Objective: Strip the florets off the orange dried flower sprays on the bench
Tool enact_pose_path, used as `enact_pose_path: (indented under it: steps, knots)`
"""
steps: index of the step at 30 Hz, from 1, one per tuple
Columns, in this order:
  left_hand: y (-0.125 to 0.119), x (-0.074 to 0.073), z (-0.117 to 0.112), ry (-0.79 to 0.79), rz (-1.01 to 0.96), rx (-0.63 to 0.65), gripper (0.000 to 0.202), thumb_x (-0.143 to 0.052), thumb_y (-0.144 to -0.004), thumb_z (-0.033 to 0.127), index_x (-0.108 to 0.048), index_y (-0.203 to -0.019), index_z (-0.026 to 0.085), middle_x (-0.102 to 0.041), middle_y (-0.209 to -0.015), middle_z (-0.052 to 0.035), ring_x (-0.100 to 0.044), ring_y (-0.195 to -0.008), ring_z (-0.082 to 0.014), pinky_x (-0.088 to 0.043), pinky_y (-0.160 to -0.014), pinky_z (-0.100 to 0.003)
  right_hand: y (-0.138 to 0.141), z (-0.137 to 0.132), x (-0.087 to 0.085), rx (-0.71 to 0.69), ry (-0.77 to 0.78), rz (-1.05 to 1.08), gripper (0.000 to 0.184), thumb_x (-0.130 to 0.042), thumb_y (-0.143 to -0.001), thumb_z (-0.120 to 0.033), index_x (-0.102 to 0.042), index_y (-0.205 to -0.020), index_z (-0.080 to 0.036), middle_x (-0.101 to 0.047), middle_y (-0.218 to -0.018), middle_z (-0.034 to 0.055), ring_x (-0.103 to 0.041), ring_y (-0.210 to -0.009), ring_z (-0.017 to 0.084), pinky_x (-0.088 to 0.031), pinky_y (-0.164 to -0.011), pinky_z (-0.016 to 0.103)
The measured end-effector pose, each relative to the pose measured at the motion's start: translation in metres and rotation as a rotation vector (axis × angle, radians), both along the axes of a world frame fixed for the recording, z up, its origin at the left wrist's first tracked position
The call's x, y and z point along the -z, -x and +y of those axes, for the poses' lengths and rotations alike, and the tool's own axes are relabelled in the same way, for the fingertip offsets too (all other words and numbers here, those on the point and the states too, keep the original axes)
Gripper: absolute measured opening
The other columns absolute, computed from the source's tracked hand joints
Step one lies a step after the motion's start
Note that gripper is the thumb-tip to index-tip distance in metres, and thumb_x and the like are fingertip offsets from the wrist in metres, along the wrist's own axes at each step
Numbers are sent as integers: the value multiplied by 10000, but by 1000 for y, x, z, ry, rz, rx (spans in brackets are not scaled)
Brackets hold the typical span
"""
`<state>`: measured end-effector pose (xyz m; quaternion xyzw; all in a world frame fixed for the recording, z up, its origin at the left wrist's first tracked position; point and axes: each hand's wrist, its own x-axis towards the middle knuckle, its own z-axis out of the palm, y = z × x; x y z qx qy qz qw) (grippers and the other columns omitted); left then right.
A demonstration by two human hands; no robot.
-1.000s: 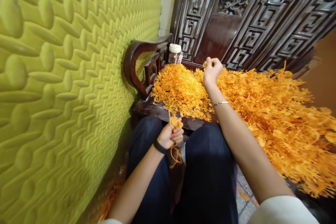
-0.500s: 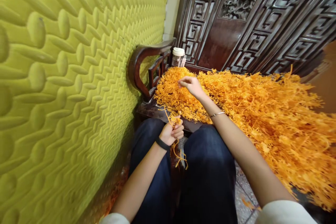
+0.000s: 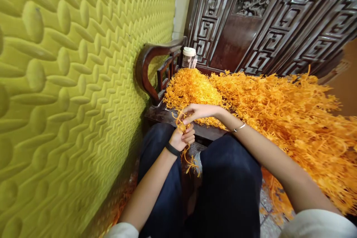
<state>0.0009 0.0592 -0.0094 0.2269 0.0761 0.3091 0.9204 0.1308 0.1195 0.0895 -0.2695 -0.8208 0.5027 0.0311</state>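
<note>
My left hand (image 3: 182,138) is closed around a few orange plastic sprigs (image 3: 192,164); their thin stems hang below the fist and loop out above it. My right hand (image 3: 195,112) is bent over the top of the left, its thumb and fingers pinched at the upper ends of the sprigs. What exactly sits between those fingertips is partly hidden. Just beyond the hands lies a small heap of short orange plastic pieces (image 3: 192,85) on the dark wooden bench seat (image 3: 157,114).
A large mass of longer orange plastic sprigs (image 3: 295,119) spreads along the bench to the right. Behind the small heap stands a clear cup with a white lid (image 3: 189,57). The carved wooden armrest (image 3: 143,67) and a padded yellow-green wall (image 3: 69,100) bound the left side.
My right hand has come from above the small heap down to the sprigs in my left hand. The left hand keeps its grip and has barely moved.
</note>
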Motion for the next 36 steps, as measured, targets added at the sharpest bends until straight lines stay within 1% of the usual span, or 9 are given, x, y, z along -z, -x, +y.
enact_pose_path:
  steps: [3, 8, 13, 18, 21, 25, 28, 33, 36]
  knots:
    - [-1, -1, 0, 6, 16, -9, 464, -437, -878, 397, -332, -490, 165, -145, -353, 87, -59, -308, -46, -126, -343, -187, -3, -8, 0, 14, -32, 31, 376, -652, -741, -374, -645, -1014, -115, -647, -1032, 72, -580, -959, 158, -432, -876, 283]
    - [-4, -1, -3, 37, 32, -73, 479, -379, -908, 340, -310, -469, 164, -127, -357, 84, -35, -318, -45, -117, -343, -177, -3, -27, 1, 92, -169, 50, 369, -711, -683, -347, -638, -976, -135, -631, -1005, 58, -563, -946, 161, -418, -873, 293]
    - [-6, -2, -5, 85, 65, -39, 500, -300, -930, 323, -336, -459, 158, -128, -356, 80, -46, -311, -45, -117, -341, -184, 2, -38, 8, 245, -278, 120, 185, -636, -757, -311, -615, -762, -127, -620, -783, 28, -557, -760, 131, -430, -741, 267]
    - [-5, -8, -2, 118, 65, 3, 539, -149, -949, 307, -356, -474, 159, -100, -358, 79, -50, -295, -55, -119, -335, -191, -2, -33, 7, 512, -429, 161, 104, -613, -733, -203, -557, -674, -138, -588, -699, 9, -533, -698, 125, -412, -703, 270]
    - [-5, -7, -2, 115, 58, 29, 547, -148, -948, 344, -340, -469, 163, -110, -351, 79, -59, -286, -53, -118, -330, -189, -14, -22, 1, 716, -565, 218, 144, -611, -735, -227, -525, -647, -153, -553, -646, 5, -513, -646, 123, -409, -659, 275]
    - [-8, 0, -6, 80, 87, 139, 553, -183, -941, 367, -328, -447, 166, -151, -319, 68, -80, -275, -54, -110, -321, -188, -47, 1, -10, 1001, -702, 458, 176, -604, -761, -325, -521, -702, -181, -531, -672, 2, -508, -623, 116, -422, -612, 271]
    - [-10, 2, -7, 64, 90, 139, 545, -221, -935, 373, -338, -446, 164, -166, -314, 68, -80, -280, -51, -120, -321, -182, -69, 13, -11, 1131, -829, 549, 196, -617, -755, -371, -542, -748, -190, -533, -720, 12, -512, -656, 122, -431, -618, 274]
    - [-10, -1, -6, 59, 73, 106, 530, -264, -926, 381, -339, -448, 164, -166, -319, 72, -85, -285, -48, -129, -325, -182, -69, 22, 3, 1169, -1013, 458, 249, -524, -825, -413, -560, -929, -189, -556, -860, 64, -542, -799, 166, -459, -745, 332]
    - [-10, -3, -6, 68, 71, 87, 547, -222, -933, 364, -347, -440, 163, -162, -320, 68, -85, -285, -51, -121, -329, -189, -62, 33, 12, 1069, -1030, 301, 417, -509, -824, -464, -498, -1141, -194, -538, -1065, 115, -528, -977, 221, -440, -856, 400]
